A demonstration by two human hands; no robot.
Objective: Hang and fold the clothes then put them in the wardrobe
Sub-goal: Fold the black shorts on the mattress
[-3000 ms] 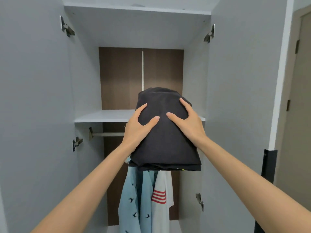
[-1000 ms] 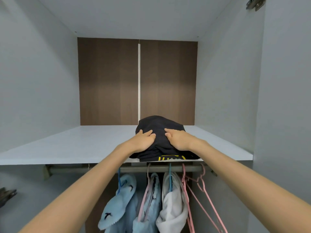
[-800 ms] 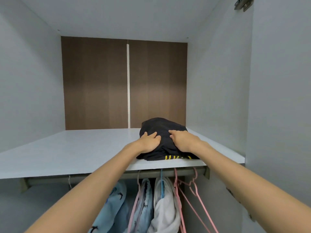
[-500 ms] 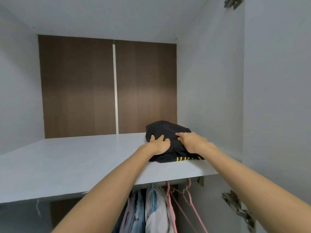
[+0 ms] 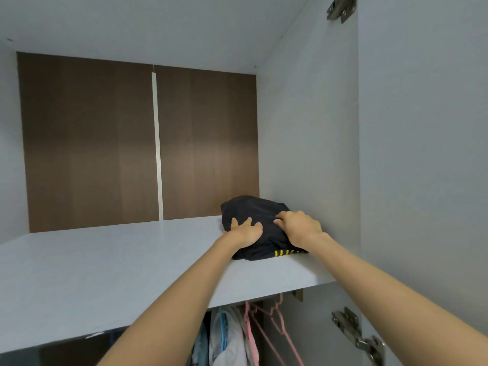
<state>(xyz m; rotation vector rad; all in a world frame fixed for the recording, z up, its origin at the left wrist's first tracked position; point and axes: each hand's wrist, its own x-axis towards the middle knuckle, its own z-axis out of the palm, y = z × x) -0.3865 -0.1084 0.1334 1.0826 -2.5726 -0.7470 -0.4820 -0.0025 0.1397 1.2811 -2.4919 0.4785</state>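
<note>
A folded pile of dark clothes (image 5: 253, 210), with a yellow striped edge showing at its front, lies on the white wardrobe shelf (image 5: 105, 273) at the right end, close to the side wall (image 5: 303, 154). My left hand (image 5: 245, 231) presses against the pile's front left, fingers spread upward on the cloth. On the pile's right top rests my right hand (image 5: 301, 228), its fingers bent over the fabric. Both forearms reach in from below.
Below the shelf, pink hangers (image 5: 266, 320) and hung light garments (image 5: 229, 336) show on the rail. A metal door hinge (image 5: 356, 334) sticks out at lower right. The brown back panel (image 5: 105, 143) closes the shelf's rear.
The pile was carried up to the shelf and set on its front edge, then slid to the right and deeper in, toward the side wall. Both hands stayed on it.
</note>
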